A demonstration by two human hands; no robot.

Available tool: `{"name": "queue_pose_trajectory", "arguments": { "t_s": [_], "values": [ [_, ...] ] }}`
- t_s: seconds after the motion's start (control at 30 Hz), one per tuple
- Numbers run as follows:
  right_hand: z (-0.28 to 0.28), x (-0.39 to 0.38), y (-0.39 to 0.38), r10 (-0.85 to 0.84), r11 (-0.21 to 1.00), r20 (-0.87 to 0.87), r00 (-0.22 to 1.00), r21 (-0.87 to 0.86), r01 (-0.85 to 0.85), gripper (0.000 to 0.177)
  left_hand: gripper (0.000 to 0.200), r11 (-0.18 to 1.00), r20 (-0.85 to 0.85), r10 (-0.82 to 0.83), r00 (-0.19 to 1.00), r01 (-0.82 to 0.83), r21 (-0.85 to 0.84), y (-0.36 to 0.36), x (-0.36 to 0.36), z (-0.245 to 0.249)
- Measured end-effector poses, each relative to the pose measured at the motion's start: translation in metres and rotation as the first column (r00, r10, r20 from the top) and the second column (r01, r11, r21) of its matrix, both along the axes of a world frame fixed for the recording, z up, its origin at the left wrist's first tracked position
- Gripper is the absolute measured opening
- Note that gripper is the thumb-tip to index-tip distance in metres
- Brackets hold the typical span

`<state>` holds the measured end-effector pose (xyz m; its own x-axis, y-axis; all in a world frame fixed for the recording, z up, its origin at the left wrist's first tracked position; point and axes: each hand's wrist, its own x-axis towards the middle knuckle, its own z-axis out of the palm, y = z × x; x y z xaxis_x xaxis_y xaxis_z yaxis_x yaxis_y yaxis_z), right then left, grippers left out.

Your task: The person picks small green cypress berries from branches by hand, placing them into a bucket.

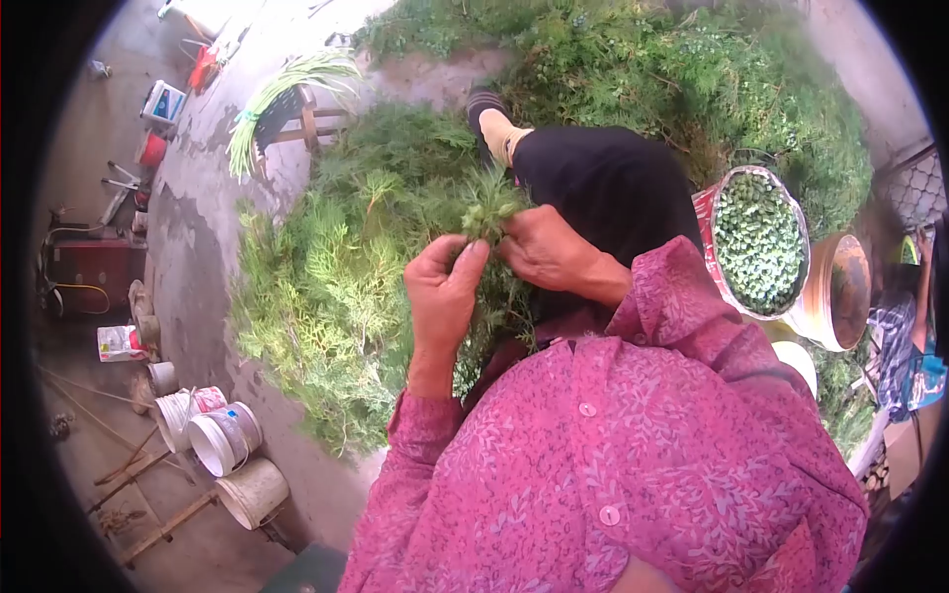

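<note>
Near the middle of the head view, my left hand [447,282] has its thumb and fingertips pressed together at the lower edge of a green leafy sprig [486,210]. My right hand [544,249] is closed on the sprig from the right side, its fingers curled in. The two hands are close together with the sprig between them. Cut green branches [346,267] with feathery leaves lie heaped below and to the left of the hands. To the right stands a round container [704,212] full of small green pieces [759,242].
Another heap of branches [682,69] spreads at the top right. A wide bucket [852,292] stands beside the round container. White buckets [225,440] sit at the lower left. A small stool [308,121] bears long green strands [287,84]. My bent leg [603,178] is just beyond my right hand.
</note>
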<state>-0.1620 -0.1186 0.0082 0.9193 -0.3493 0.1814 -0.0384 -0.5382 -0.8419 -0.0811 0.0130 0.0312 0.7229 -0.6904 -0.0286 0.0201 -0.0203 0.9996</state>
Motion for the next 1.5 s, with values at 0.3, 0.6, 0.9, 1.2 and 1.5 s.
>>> {"name": "queue_pose_trajectory", "arguments": {
  "t_s": [0.3, 0.6, 0.9, 1.2, 1.5],
  "values": [
    [0.026, -0.026, -0.034, -0.020, 0.117, 0.086, 0.996, 0.990, -0.084, 0.015, 0.008, 0.975, -0.299, -0.063, 0.952, -0.006, -0.223, 0.029, 0.029, 0.003],
    [0.034, -0.011, -0.029, 0.082, 0.248, 0.111, 0.990, 0.960, -0.129, 0.019, 0.011, 0.983, -0.328, -0.135, 0.935, 0.086, -0.160, 0.027, 0.017, 0.011],
    [0.039, -0.007, -0.005, 0.071, 0.722, 0.005, 0.997, 0.690, -0.055, 0.017, 0.008, 0.989, -0.335, -0.129, 0.933, 0.098, -0.108, 0.020, 0.014, 0.012],
    [0.061, -0.024, -0.036, -0.054, -0.059, 0.141, 0.989, 0.988, -0.144, 0.011, 0.009, 0.995, -0.116, -0.087, 0.989, 0.081, -0.058, 0.026, 0.014, 0.012],
    [0.056, -0.022, -0.007, 0.008, 0.567, -0.073, 0.997, 0.822, 0.056, 0.026, 0.012, 0.998, -0.031, -0.068, 0.997, 0.068, 0.013, 0.018, 0.008, 0.004]
  ]
}}
